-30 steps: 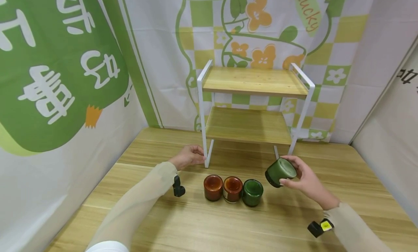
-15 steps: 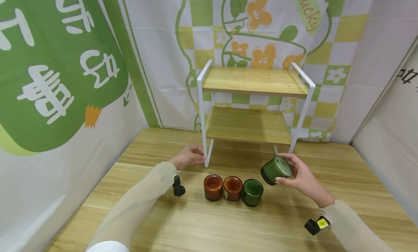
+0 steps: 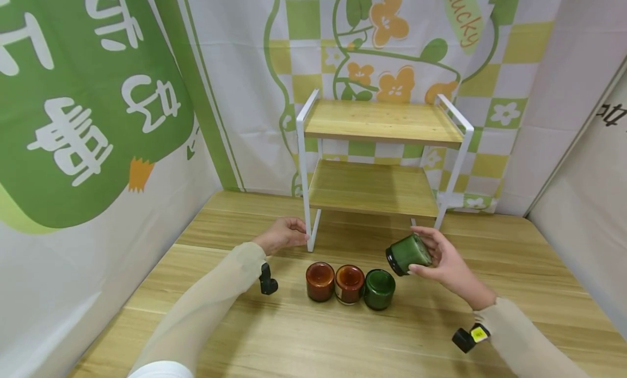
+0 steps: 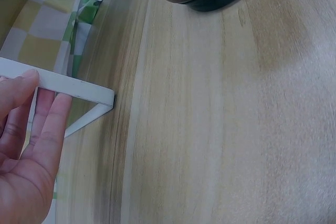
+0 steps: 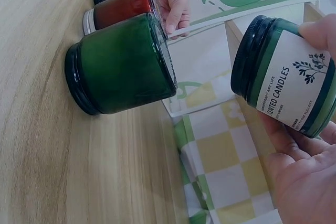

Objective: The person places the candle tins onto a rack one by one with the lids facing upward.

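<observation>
My right hand holds a green scented-candle jar above the table, tilted with its dark lid towards the lower left. Its white label shows in the right wrist view. Pinched between the thumb and fingers of my left hand is the front left leg of a small two-tier shelf. Before the shelf, a row of candle jars stands lid down: a brown-red jar, a second brown-red jar and a dark green jar.
The wooden table runs back to a patterned cloth behind the shelf. More cloth hangs at the left and right sides. Beneath the lower shelf board is an open space down to the table.
My right hand has moved a little left and away from me with the green candle jar, which leans further onto its side. My left hand and the row of jars have stayed put.
</observation>
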Demonstrator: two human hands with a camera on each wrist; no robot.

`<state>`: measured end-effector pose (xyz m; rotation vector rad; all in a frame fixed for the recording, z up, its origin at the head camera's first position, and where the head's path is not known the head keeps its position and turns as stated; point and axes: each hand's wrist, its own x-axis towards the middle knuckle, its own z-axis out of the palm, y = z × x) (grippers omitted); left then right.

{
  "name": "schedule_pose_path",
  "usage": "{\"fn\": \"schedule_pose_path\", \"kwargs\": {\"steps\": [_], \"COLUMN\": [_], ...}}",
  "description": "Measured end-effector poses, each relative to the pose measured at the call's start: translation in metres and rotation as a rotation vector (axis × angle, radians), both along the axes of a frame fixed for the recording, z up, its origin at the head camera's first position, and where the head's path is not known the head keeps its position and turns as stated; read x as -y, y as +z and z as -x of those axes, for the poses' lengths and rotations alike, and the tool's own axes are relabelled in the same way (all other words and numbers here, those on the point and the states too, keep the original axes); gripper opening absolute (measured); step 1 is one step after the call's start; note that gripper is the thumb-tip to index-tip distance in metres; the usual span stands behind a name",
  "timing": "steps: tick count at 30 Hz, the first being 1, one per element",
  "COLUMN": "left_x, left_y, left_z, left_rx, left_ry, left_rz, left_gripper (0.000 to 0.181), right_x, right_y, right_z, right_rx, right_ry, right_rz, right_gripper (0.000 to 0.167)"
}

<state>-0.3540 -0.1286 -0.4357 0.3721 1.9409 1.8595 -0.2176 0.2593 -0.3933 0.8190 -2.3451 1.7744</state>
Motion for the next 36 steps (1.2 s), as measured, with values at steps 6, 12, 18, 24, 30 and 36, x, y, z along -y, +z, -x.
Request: {"fn": "schedule_pose_path", "kwargs": {"steps": [6, 12, 18, 24, 30, 36], "left_x": [0.0005, 0.0000, -0.0017, -0.0008, -0.0008, -0.0011], "left_y": [0.0001, 0.0011, 0.0017, 0.0022, 0.0022, 0.0026], "left_z": [0.0002, -0.0003, -0.0008, -0.0010, -0.0009, -0.0020], "left_rx": [0.001, 0.008, 0.009, 0.009, 0.012, 0.008], "left_ry": [-0.006, -0.002, 0.006, 0.001, 0.006, 0.012], "left_rz": [-0.003, -0.004, -0.003, -0.014, -0.003, -0.005], "left_gripper": [0.014, 0.014, 0.015, 0.015, 0.014, 0.014], "right_x": [0.0013, 0.0021, 0.0025, 0.0011, 0.0008, 0.0005], "right_y": [-0.0032, -0.0049, -0.0015, -0.0010, -0.0011, -0.0007], "right_z": [0.0022, 0.0034, 0.0016, 0.0016, 0.0031, 0.0030], "right_rx": [0.003, 0.002, 0.030, 0.041, 0.068, 0.099], "right_ry": [0.039, 0.000, -0.066, -0.156, -0.187, -0.171], "right_rz": [0.051, 0.055, -0.015, -0.131, -0.158, -0.131], "right_gripper": [0.075, 0.076, 0.068, 0.058, 0.056, 0.056]}}
